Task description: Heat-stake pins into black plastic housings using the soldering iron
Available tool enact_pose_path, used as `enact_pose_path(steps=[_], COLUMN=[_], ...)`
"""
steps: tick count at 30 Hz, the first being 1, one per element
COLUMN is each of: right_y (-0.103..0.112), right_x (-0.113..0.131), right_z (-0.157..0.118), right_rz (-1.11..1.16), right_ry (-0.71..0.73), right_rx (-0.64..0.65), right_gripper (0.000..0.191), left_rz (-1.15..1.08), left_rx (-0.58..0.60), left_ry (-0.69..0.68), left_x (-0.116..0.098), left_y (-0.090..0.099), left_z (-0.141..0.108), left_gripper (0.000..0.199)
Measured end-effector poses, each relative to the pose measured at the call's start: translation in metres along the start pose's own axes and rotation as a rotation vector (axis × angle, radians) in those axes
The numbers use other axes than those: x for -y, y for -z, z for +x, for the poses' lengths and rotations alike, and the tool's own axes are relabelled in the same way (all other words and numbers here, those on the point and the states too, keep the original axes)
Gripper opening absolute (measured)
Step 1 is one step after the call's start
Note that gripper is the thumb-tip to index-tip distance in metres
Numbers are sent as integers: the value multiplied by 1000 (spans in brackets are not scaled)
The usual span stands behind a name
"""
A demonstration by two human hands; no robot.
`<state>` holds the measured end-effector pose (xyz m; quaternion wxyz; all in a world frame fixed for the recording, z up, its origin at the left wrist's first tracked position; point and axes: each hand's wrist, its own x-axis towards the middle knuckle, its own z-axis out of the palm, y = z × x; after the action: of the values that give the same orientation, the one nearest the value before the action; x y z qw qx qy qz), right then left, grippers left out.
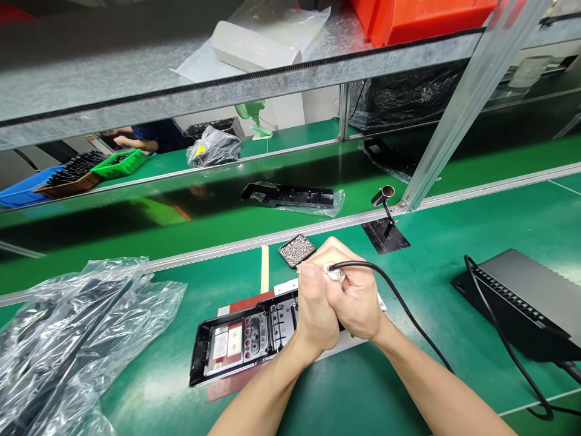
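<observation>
Both my hands are wrapped together around an upright electric screwdriver; only its white-wrapped top point(334, 274), with a black cable coming out, shows between them. My left hand point(315, 312) is closed on the near left side, thumb up, pressed against my right hand point(358, 297), which is closed around the tool from the right. The tool's body and tip are hidden by my fingers. Below lies a long black plastic housing point(236, 345), open side up with ribs and holes inside; its right part is covered by my hands. Just beyond them sits a small black tray of metal screws point(297, 249).
Clear plastic bags point(91, 339) cover the left bench. At right are a black slotted device point(517, 303) and loose cables. A metal tube holder point(385, 195) stands by the post. Another black housing point(290, 195) lies beyond the rail. A shelf point(136, 91) overhangs; a person's arm point(136, 142) shows behind.
</observation>
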<state>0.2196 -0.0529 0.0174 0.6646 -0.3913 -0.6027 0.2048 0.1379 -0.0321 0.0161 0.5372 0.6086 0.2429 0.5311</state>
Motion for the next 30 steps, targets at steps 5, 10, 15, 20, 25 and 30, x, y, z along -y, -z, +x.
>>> enact_pose_path(steps=[5,10,15,20,25,30], right_y=[0,0,1,1,1,2], right_x=[0,0,-1,-2,-2,-3], right_z=[-1,-2,-3,-3,-4,-5], right_rz=[-5,-7,-6,-28,-41,-35], right_ry=[-17,-15,-16,-21,-28,-54], right_rx=[-5,-4,-1,-1,7,-4], right_gripper=[13,10,8,11,11,12], left_rz=[18,42,-5,99,122,95], left_rx=[-11,-27,-42,37,33,14], left_ry=[24,39,13,-8,-6,0], left_x=[-2,0,0,-1,5,5], left_y=[-2,-3,-1,1,1,1], left_z=[0,-1,-2,-1,-3,-3], left_gripper=[63,63,61,63,61,63])
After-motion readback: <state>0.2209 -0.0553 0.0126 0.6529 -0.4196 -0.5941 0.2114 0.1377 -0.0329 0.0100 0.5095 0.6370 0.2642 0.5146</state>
